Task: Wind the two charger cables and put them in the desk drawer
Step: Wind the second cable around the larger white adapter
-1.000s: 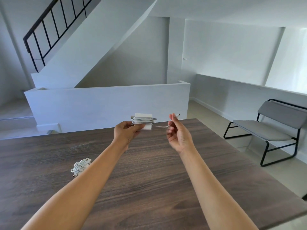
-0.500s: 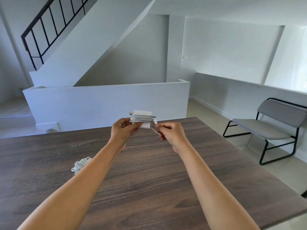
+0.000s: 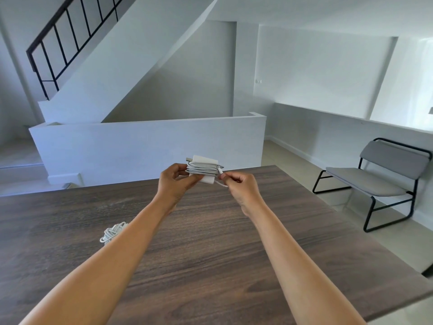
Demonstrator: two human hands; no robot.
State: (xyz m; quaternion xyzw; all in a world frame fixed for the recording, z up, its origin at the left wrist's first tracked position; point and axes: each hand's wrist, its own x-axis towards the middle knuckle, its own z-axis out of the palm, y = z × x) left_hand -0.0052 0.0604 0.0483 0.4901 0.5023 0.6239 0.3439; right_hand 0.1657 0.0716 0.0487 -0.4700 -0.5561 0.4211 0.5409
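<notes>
2 bare forearms reached into view from the bottom edge, with no sleeve showing on either up to the frame's edge. The left hand (image 3: 175,184) and the right hand (image 3: 241,187) wore no gloves, and no rings, watch or bands showed on the fingers or wrists. Both arms were slim and smooth.

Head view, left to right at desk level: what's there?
Coiled white cable on the wooden desk → left hand → white charger brick wrapped in cable → right hand → grey black-framed chair.
</notes>
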